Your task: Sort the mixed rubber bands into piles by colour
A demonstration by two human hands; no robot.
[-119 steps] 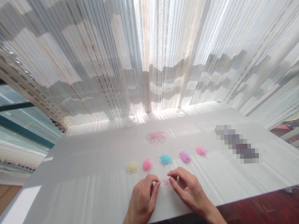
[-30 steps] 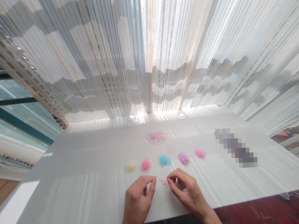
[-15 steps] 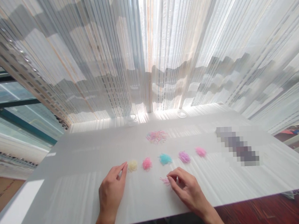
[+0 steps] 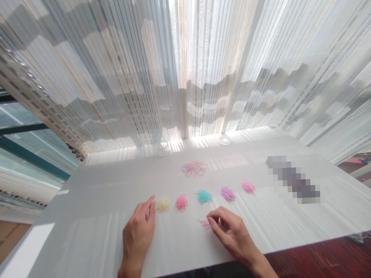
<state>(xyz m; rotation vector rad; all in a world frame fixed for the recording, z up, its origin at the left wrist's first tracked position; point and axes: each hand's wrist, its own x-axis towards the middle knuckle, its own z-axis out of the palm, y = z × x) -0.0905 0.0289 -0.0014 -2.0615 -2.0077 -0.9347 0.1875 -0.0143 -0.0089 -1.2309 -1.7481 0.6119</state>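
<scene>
My right hand (image 4: 228,231) is closed in a pinch at a small cluster of thin pink strands (image 4: 204,223), low over the white table. Its fingertips hide part of that cluster. My left hand (image 4: 139,223) rests just left of a pale yellow pile (image 4: 163,204), thumb and index finger slightly apart, and I see nothing between them. Rightward from the yellow pile run a deep pink pile (image 4: 181,202), a turquoise pile (image 4: 204,196), a purple pile (image 4: 227,193) and a light pink pile (image 4: 248,187). Farther back lies a looser mixed-colour pile (image 4: 193,169) of similar thin strands.
Two clear round dishes or lids, one at left (image 4: 163,146) and one at right (image 4: 225,141), sit near the table's (image 4: 93,225) back edge. A blurred-out dark object (image 4: 293,179) lies to the right. Striped sheer curtains (image 4: 182,73) hang behind the table.
My left thumb and index finger have parted slightly, and that hand has drawn a little away from the yellow pile. My right hand stays nearly still at the pink strands.
</scene>
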